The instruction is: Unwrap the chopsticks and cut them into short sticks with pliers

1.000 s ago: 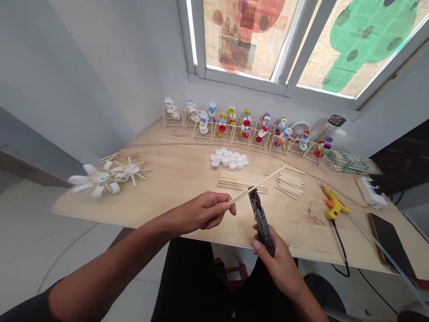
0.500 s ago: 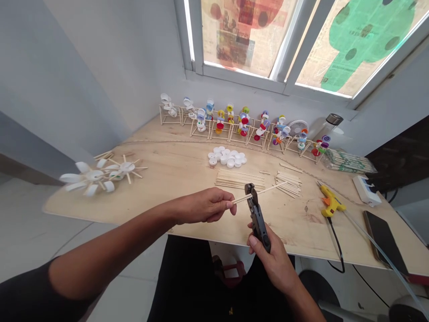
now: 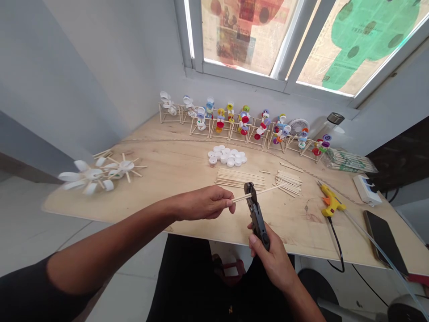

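Between the thumb and fingers of my left hand (image 3: 211, 203) are pinched two thin wooden sticks (image 3: 241, 198), one short and one long. My right hand (image 3: 273, 255) is wrapped round the handles of dark grey cutting pliers (image 3: 256, 214), held upright over the table's front part. The long stick passes through the jaws and reaches out to the right; the short one ends at them. Just beyond lie a row of long sticks (image 3: 239, 179) and a pile of shorter cut sticks (image 3: 288, 183). White bottle caps (image 3: 227, 156) are heaped behind.
Small stick frames with coloured cap wheels (image 3: 243, 123) line the wall. White wheel pieces (image 3: 90, 176) lie at left. On the right are a yellow glue gun (image 3: 331, 201), a phone (image 3: 384, 239), a power strip (image 3: 366, 190), bagged sticks (image 3: 350, 161) and a flask (image 3: 330, 125).
Almost nothing differs. Both hands stay in place, with the sticks still at the jaws; the view has shifted very slightly.
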Motion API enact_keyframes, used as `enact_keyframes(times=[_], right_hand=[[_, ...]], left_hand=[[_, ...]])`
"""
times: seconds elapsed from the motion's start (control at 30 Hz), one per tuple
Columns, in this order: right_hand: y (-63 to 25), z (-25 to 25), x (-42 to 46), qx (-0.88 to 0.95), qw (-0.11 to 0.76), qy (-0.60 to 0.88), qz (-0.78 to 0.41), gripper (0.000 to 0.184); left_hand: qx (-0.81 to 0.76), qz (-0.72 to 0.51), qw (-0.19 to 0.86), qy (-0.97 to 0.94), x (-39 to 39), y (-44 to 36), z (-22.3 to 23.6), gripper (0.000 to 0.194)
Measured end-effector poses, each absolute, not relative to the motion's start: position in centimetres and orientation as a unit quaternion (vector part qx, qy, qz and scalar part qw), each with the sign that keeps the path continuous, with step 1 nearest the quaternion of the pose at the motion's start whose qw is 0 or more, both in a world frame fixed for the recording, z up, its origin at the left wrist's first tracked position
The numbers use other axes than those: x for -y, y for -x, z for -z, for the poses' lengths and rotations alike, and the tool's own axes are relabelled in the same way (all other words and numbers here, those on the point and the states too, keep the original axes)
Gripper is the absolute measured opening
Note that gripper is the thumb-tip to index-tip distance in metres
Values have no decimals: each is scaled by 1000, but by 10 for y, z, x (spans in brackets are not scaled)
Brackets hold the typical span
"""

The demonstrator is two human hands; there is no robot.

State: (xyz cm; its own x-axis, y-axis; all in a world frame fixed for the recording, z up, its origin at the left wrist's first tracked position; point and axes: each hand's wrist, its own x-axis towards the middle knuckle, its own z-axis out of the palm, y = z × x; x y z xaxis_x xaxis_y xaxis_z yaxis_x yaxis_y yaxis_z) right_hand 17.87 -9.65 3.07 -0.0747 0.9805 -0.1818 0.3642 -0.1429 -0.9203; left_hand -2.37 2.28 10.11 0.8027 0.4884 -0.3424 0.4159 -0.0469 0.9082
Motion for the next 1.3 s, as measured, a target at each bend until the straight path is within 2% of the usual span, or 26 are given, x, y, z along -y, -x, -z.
enact_keyframes(times=[0.77,1.3], right_hand=[[-175,-28,94,607,286,635,-384,25],[-177,-16,88,629,277,666,-290,31]], left_hand=[[-316,-24,567,-760,-30,25,-99,41],[-321,-34,548,-771,-35,20,-91,37]])
